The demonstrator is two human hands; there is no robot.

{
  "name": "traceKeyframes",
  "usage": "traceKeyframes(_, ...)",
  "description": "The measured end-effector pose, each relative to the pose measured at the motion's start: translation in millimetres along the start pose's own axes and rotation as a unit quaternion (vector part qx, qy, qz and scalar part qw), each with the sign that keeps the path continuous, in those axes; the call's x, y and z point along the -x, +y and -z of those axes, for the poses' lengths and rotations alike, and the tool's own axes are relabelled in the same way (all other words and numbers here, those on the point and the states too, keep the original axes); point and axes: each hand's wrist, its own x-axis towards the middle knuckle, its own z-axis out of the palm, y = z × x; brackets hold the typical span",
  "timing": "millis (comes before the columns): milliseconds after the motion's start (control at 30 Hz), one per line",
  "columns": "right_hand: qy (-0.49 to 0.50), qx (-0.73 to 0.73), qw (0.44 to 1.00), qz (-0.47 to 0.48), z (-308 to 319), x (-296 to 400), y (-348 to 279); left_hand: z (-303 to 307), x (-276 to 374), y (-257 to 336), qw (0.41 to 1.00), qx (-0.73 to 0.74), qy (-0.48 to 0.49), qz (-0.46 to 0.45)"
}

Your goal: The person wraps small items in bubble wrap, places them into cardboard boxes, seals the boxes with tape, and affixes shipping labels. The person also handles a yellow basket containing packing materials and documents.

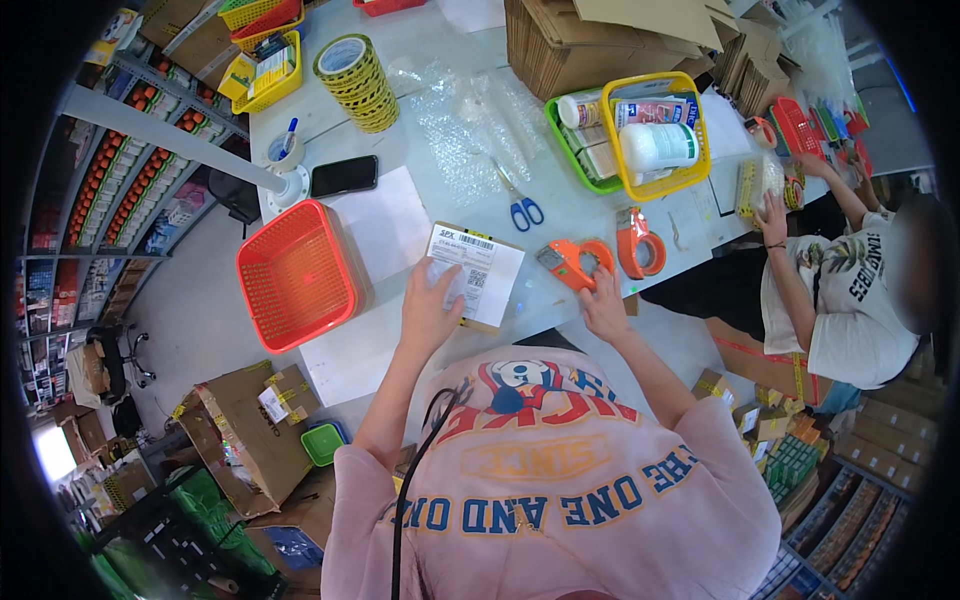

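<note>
A flat parcel [501, 279] with a white printed shipping label lies near the table's front edge. My left hand [431, 304] rests on its left side, thumb and fingers spread over the label. Yellow-and-black tape shows at the parcel's edges. To the right, my right hand [606, 304] has its fingers curled on the near rim of an orange tape dispenser [574, 262]. A second orange tape dispenser [640, 244] sits just beyond that hand. Scissors with blue handles [525, 212] lie behind the parcel, blades pointing away.
A red plastic basket [296, 277] stands left of the parcel, near a black phone [344, 176]. Bubble wrap [472, 120] and stacked tape rolls [356, 82] lie farther back. A yellow basket [656, 187] with bottles overlaps a green one [592, 184]. A co-worker [832, 277] handles a wrapped item at right.
</note>
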Motion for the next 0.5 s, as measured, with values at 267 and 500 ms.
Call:
traceKeyframes(267,0.085,-0.079,0.992,0.041,-29.9,-21.1,48.1,22.7,0.0,56.8,0.977,0.059,0.195,-0.056)
traceKeyframes(500,0.261,-0.157,0.929,0.211,85.2,-29.6,28.3,1.3,-1.1,95.0,0.879,0.465,0.047,0.094)
